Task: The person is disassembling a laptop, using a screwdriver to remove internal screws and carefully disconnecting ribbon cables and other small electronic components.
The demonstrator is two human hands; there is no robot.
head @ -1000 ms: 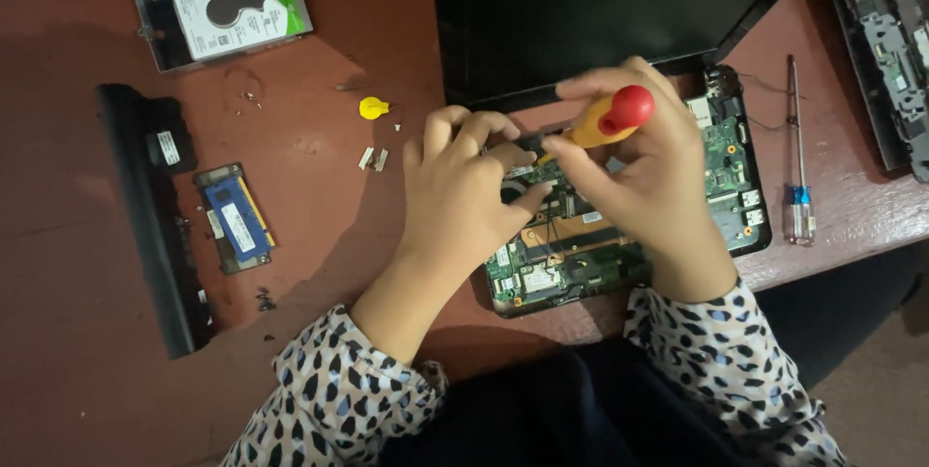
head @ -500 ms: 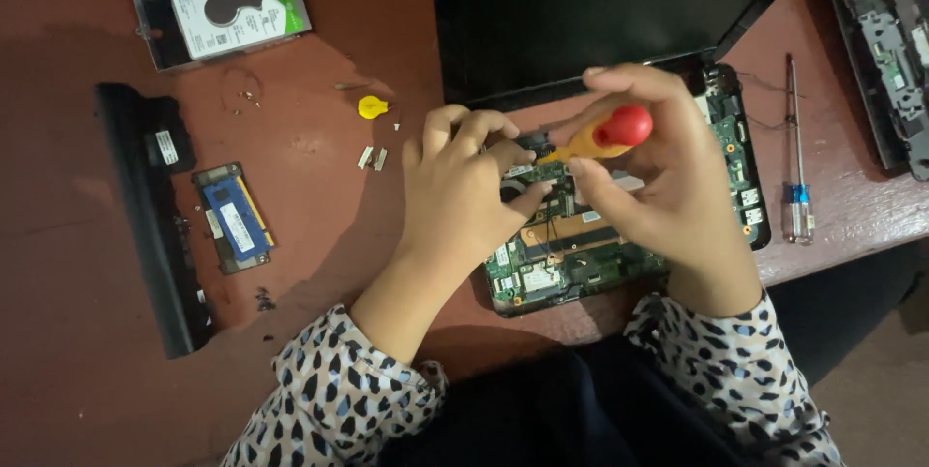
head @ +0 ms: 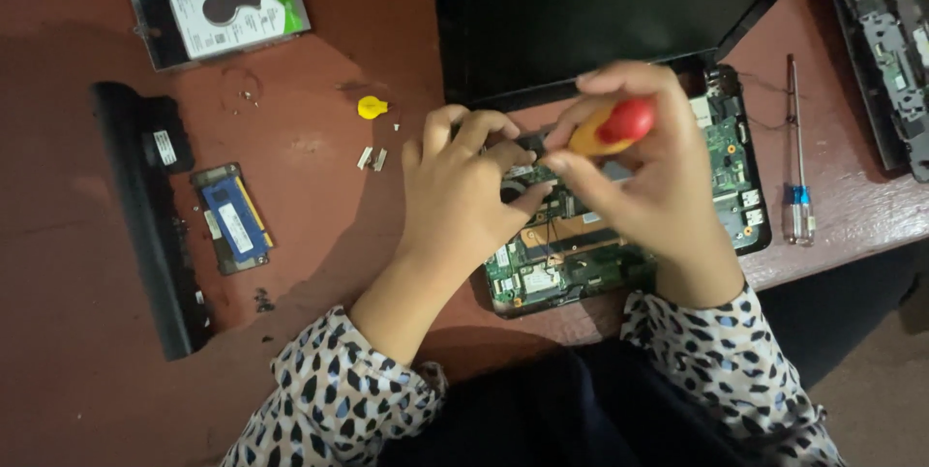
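The right hand (head: 644, 177) covers the shaft and tip of the screwdriver (head: 614, 126), so only its red and orange handle shows, and both hands hide the middle of the green circuit board (head: 571, 264). The black laptop screen (head: 600, 2) and the dark part (head: 885, 51) at the desk's far right run off the picture's edge. The specks (head: 263, 302) beside the memory module (head: 230, 218) are too small to identify.

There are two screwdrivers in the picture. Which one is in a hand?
The screwdriver with the red and orange handle, gripped by the right hand. The blue-handled screwdriver lies untouched on the table's right side.
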